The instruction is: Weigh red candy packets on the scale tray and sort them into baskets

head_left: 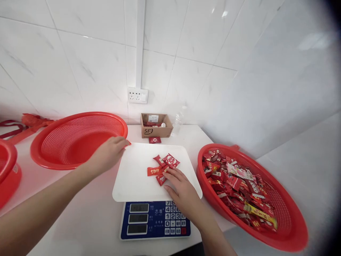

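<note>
My left hand [114, 151] is closed above the left back corner of the white weighing pan [133, 177], with a small red wrapped candy [129, 143] showing at its fingertips. Most of that candy is hidden by the fingers. Over the middle of the pan, my right hand [182, 188] has its fingers stretched out and its thumb apart. Its fingertips touch a small pile of red candy packets [171, 160]; an orange-red packet [153, 171] lies at the pile's left side. The blue keypad panel of the digital scale [157, 220] shows in front of the pan.
A red mesh basket [205, 177] of mixed wrapped candies stands at the right. Another red basket [80, 117] stands at the left, beside a partly visible red container [10, 177]. Behind the pan are a cardboard box [160, 132], a red packet [155, 140] and a clear bottle [179, 119].
</note>
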{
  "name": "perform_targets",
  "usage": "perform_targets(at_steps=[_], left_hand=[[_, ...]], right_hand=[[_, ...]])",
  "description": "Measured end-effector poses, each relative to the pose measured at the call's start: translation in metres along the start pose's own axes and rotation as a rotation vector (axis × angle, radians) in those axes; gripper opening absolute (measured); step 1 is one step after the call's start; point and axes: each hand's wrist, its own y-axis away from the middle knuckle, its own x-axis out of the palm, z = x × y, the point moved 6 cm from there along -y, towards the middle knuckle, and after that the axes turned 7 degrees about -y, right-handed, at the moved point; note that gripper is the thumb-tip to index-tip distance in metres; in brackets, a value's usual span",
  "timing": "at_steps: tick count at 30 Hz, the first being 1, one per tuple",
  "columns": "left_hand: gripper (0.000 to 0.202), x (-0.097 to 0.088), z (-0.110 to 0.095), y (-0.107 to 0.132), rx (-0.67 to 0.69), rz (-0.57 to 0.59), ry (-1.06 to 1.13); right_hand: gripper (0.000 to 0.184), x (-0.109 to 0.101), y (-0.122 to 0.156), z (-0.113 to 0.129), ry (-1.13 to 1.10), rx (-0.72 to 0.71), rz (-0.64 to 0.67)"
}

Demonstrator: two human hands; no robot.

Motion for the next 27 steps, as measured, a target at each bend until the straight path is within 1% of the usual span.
perform_targets(at_steps=[2, 3, 4, 6, 9, 11, 12, 14, 16, 18, 20, 22, 25, 26, 27], left_hand=[[0.026, -0.006, 0.017, 0.000, -0.063, -0.031, -0.073], [0.026, -0.006, 0.019, 0.001, -0.065, -0.032, -0.082], [0.026, -0.004, 0.015, 0.002, -0.048, -0.018, -0.068], [0.028, 0.007, -0.005, 0.004, 0.032, 0.043, 0.003], [0.028, 0.028, -0.054, 0.010, 0.230, 0.183, 0.153], [0.027, 0.039, -0.085, 0.012, 0.353, 0.242, 0.202], [0.027, 0.043, -0.096, 0.013, 0.391, 0.262, 0.211], [0.026, 0.048, -0.109, 0.011, 0.413, 0.281, 0.209], [0.024, 0.050, -0.111, 0.009, 0.392, 0.280, 0.197], [0.024, 0.046, -0.106, 0.007, 0.362, 0.264, 0.189], [0.027, 0.037, -0.090, 0.005, 0.315, 0.225, 0.172], [0.030, 0.022, -0.061, 0.002, 0.210, 0.149, 0.119], [0.029, 0.001, -0.008, 0.001, -0.022, 0.028, -0.035], [0.029, -0.004, 0.005, 0.001, -0.064, -0.001, -0.079], [0.030, -0.007, 0.012, 0.002, -0.085, -0.017, -0.100]], right_hand=[[0.038, -0.001, -0.001, -0.001, 0.011, -0.008, -0.018], [0.038, -0.001, -0.002, -0.001, 0.019, -0.012, -0.029], [0.037, -0.001, -0.003, -0.001, 0.027, -0.016, -0.042], [0.036, 0.000, -0.005, 0.001, 0.043, -0.028, -0.066], [0.034, 0.000, -0.007, 0.003, 0.053, -0.047, -0.096], [0.033, -0.001, -0.008, 0.005, 0.047, -0.050, -0.108], [0.032, -0.001, -0.007, 0.006, 0.042, -0.048, -0.110], [0.032, -0.002, -0.006, 0.007, 0.037, -0.043, -0.104], [0.031, -0.004, -0.004, 0.007, 0.033, -0.029, -0.094], [0.030, -0.006, -0.001, 0.005, 0.029, -0.009, -0.091], [0.030, -0.008, 0.001, 0.003, 0.019, 0.006, -0.090], [0.030, -0.010, 0.004, 0.001, 0.008, 0.010, -0.091], [0.028, -0.010, 0.004, -0.001, -0.005, 0.007, -0.107], [0.028, -0.009, 0.003, -0.001, -0.007, 0.008, -0.116], [0.027, -0.008, 0.002, -0.002, -0.007, 0.014, -0.124]])
